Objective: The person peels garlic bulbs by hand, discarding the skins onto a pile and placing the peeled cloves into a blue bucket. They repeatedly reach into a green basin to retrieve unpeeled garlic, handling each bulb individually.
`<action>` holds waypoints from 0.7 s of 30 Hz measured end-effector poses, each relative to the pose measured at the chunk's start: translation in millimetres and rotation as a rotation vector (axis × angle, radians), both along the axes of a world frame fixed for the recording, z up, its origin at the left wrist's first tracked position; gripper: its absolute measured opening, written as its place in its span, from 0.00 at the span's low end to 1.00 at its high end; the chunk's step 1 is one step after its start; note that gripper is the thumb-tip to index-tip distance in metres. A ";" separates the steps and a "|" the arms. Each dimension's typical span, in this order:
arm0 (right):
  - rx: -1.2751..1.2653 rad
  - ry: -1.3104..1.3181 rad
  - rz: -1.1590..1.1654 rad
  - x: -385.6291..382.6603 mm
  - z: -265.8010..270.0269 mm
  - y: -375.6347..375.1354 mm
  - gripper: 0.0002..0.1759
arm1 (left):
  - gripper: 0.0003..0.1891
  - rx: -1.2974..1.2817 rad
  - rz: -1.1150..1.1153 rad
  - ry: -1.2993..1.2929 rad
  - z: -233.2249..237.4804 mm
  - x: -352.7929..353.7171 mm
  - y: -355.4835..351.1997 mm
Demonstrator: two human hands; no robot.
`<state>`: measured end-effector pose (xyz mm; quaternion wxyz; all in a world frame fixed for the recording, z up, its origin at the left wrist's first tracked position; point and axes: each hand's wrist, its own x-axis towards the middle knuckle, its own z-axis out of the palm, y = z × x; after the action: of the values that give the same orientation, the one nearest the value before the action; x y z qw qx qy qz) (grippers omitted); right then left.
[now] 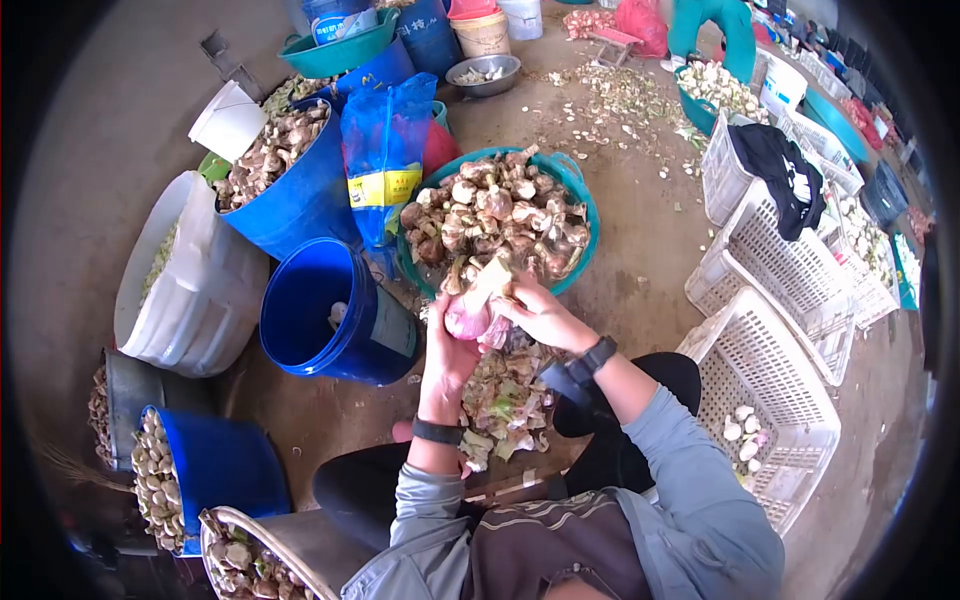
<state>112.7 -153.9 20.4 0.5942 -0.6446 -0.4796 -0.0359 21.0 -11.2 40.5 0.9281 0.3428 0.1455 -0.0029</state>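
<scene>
A pink-skinned bulb [466,318], which looks like garlic, is in my left hand [447,350], with the fingers curled around its side. My right hand [545,316] pinches the pale stem and outer skin [493,283] at its top. Some loose pink skin hangs between the two hands. Just beyond them stands a green basin [590,215] heaped with brownish unpeeled bulbs [497,205]. Beneath my hands, a pile of peeled skins and leaves [508,395] lies on the floor between my legs.
On my right, a white plastic crate [800,440] holds several white bulbs [745,432], with more crates [790,280] behind. At left are a blue bucket [300,310] with a white piece inside and a blue barrel [300,215] of bulbs. A person in green trousers [735,30] is far back.
</scene>
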 end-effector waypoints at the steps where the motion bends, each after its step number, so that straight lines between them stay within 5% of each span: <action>1: 0.004 0.005 -0.001 -1.2 -7.3 5.2 0.10 | 0.26 0.035 -0.060 -0.027 -5.4 2.7 6.2; 3: 0.023 0.876 0.233 -6.7 -12.7 11.0 0.10 | 0.26 0.243 0.033 -0.047 -2.8 -1.3 -4.0; 6: 0.136 1.214 0.191 -21.7 -7.8 11.2 0.10 | 0.31 1.251 0.417 -0.280 -22.9 -5.2 -15.0; 7: 0.110 1.049 0.096 -19.7 -16.4 21.9 0.11 | 0.29 1.181 0.441 -0.294 -34.2 -3.5 -9.7; 9: 0.046 1.131 0.197 -15.4 -17.8 11.2 0.12 | 0.26 1.005 0.456 -0.244 -63.0 -0.9 8.4; 12: -0.013 1.296 0.393 -8.0 -16.9 5.4 0.14 | 0.33 0.068 -0.038 0.033 -19.0 -5.3 13.8; 14: 0.187 1.275 0.306 -14.7 -10.8 11.5 0.17 | 0.35 0.193 -0.145 0.050 -32.3 -4.2 19.4; 18: 0.079 0.935 0.208 -26.6 -16.7 16.3 0.18 | 0.27 0.646 0.123 0.108 -29.4 -14.2 -2.6; 21: 0.209 1.075 0.295 -20.8 -9.1 10.0 0.17 | 0.25 0.590 0.205 -0.064 -27.1 -15.1 -4.3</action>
<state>91.9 -143.9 11.3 0.8142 -0.4364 -0.1884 0.3334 5.8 -15.5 13.4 0.7880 0.5809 0.1448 0.1437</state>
